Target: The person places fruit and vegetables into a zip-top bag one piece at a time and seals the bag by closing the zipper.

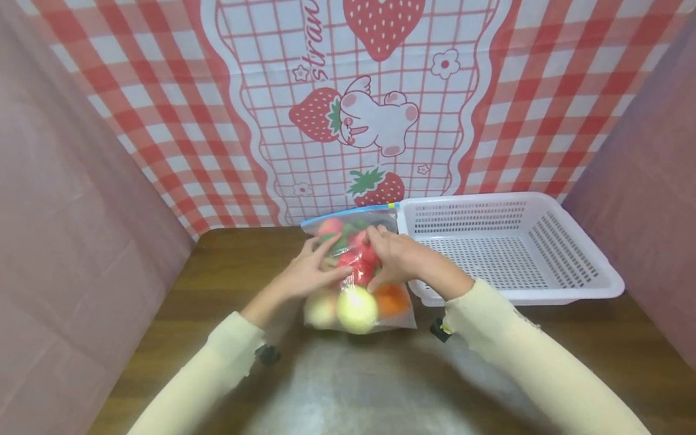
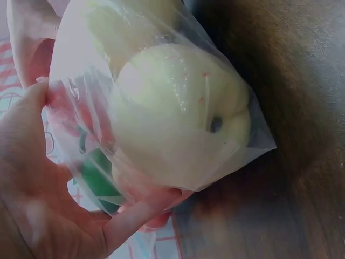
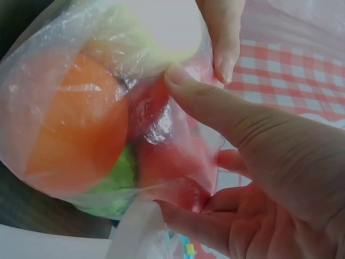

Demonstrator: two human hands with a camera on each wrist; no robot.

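Note:
A clear zip bag [image 1: 402, 323] filled with fruit lies on the table, its blue zip edge at the back. At its left side, my left hand [image 1: 304, 272] holds the bag, thumb and fingers spread round it. My right hand [image 1: 399, 257] grips the other side, thumb over the plastic and fingers round the edge. Through the plastic show a pale yellow round fruit [image 1: 357, 310], an orange fruit [image 3: 81, 124] and red fruit [image 1: 356, 266]. In the left wrist view, a pale fruit [image 2: 172, 118] with a dark spot fills the bag's near corner. Some green shows too, partly hidden.
To the right of the bag stands a white perforated plastic basket [image 1: 592, 290], its left rim touching or close to the bag's zip corner. Behind the wooden table [image 1: 228, 260] hangs a red-and-white checked cloth [image 1: 179, 121] with strawberry prints. Pinkish walls [image 1: 70, 229] flank both sides.

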